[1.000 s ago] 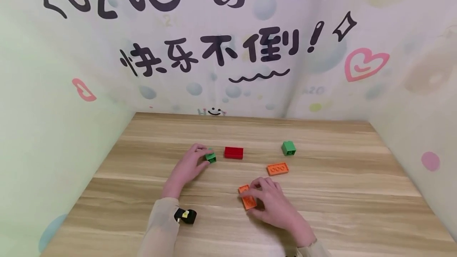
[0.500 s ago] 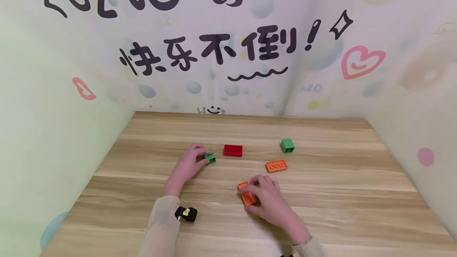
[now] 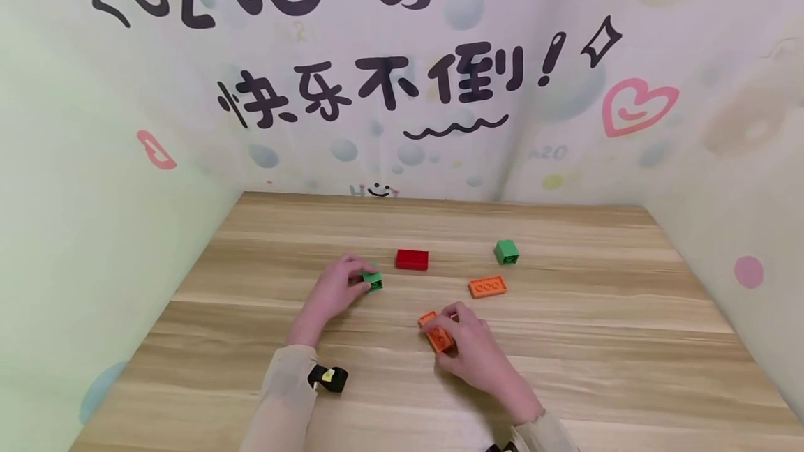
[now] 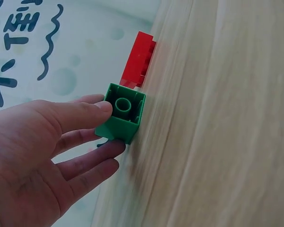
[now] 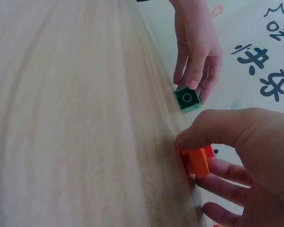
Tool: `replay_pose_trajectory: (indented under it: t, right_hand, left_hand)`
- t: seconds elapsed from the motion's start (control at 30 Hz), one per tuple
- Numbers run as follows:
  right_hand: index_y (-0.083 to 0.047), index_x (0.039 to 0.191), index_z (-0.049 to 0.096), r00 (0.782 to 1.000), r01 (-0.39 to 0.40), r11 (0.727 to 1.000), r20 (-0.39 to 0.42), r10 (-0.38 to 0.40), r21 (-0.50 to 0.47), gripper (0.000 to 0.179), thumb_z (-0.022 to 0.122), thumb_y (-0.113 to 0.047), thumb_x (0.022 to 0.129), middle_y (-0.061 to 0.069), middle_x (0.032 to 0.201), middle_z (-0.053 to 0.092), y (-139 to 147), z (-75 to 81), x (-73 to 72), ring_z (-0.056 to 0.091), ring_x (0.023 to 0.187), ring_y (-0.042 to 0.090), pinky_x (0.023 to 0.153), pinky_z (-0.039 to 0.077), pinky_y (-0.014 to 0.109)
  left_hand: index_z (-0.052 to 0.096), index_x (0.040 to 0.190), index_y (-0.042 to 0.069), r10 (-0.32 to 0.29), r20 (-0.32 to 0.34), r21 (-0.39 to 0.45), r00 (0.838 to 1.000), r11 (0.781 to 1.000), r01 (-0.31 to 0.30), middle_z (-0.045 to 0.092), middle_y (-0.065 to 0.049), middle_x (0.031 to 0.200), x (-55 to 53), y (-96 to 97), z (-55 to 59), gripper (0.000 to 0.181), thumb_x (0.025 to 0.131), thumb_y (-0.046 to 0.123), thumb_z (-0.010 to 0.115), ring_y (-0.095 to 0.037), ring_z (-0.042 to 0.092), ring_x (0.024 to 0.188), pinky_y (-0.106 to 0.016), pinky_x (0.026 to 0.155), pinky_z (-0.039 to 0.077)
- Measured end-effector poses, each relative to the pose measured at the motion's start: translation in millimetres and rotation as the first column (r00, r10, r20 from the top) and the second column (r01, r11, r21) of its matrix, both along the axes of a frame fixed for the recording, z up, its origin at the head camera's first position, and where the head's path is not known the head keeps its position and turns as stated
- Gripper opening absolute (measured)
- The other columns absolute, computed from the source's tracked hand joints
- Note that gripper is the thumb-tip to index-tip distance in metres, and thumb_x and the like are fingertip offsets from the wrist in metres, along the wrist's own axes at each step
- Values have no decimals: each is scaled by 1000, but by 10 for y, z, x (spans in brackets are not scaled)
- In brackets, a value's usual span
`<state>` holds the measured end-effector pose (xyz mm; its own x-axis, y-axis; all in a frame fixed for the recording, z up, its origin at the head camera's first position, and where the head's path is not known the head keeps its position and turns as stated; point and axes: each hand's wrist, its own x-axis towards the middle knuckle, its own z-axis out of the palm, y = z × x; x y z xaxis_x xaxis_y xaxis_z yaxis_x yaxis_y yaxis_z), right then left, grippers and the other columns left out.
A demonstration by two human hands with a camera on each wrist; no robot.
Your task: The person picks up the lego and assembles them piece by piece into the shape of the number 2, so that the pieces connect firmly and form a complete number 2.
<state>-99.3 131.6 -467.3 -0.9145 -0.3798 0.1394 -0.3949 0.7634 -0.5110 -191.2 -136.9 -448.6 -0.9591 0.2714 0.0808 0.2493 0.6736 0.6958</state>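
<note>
My left hand [image 3: 335, 289] pinches a small green toy brick [image 4: 120, 124] between thumb and fingers. In the left wrist view the brick's hollow underside, with one round tube, faces the camera. Nearer the front, my right hand [image 3: 475, 349] holds an orange toy brick [image 3: 440, 337] by its sides, thumb at the near end and fingertips at the far end. The right wrist view shows this orange brick [image 5: 198, 161] partly covered by the thumb. Both hands are low over the wooden table [image 3: 377, 403], apart from each other.
A red brick [image 3: 412, 260] lies just right of the left hand. Beyond the right hand are a second orange brick [image 3: 487, 287], hollow side showing, and another green brick [image 3: 507, 252]. A printed curtain [image 3: 389, 152] stands behind the table.
My left hand has drawn the green brick slightly toward me, away from the red one. The right hand has shifted its orange brick a little farther from me and tipped it.
</note>
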Motion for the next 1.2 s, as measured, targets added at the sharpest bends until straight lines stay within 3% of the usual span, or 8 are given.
replay_pose_trajectory:
  t: [0.3,0.47,0.6,0.83,1.2]
  right_hand:
    - [-19,115,68,999,-3,996,33,5,-86,47,76,-1,72,1,117,60,40,6,-11,57,111,22,96,47,51]
    - [-18,118,68,999,-32,997,14,33,-74,46,77,-4,75,2,120,61,60,12,-17,57,114,24,98,46,53]
    - [-18,119,68,998,-59,996,22,61,-65,45,80,-8,77,1,118,62,85,20,-29,58,112,21,97,49,48]
    - [-19,123,67,990,-125,990,62,129,-63,47,82,-14,78,-1,113,61,145,37,-71,53,94,13,82,47,30]
    - [-22,122,68,984,-136,985,98,147,-108,41,79,-17,83,-5,112,61,247,48,-109,52,95,10,84,47,26]
  left_hand:
    - [71,110,7,-6,17,75,1000,997,4,60,-14,124,-19,-51,-29,23,88,4,72,-31,66,110,-42,96,55]
    - [71,110,6,-4,14,77,1000,997,3,60,-16,126,-8,-66,-14,22,88,5,71,-32,65,110,-43,95,55]
    - [71,109,5,-1,12,80,1000,997,0,59,-16,126,1,-56,-28,21,89,5,71,-33,66,111,-43,96,55]
    - [70,108,3,4,0,119,1000,993,-4,59,-18,125,-2,-28,-92,20,88,3,71,-35,65,112,-44,98,54]
    - [68,107,2,1,-26,156,1000,988,3,61,-20,119,12,-47,-133,20,87,1,71,-36,64,110,-47,97,54]
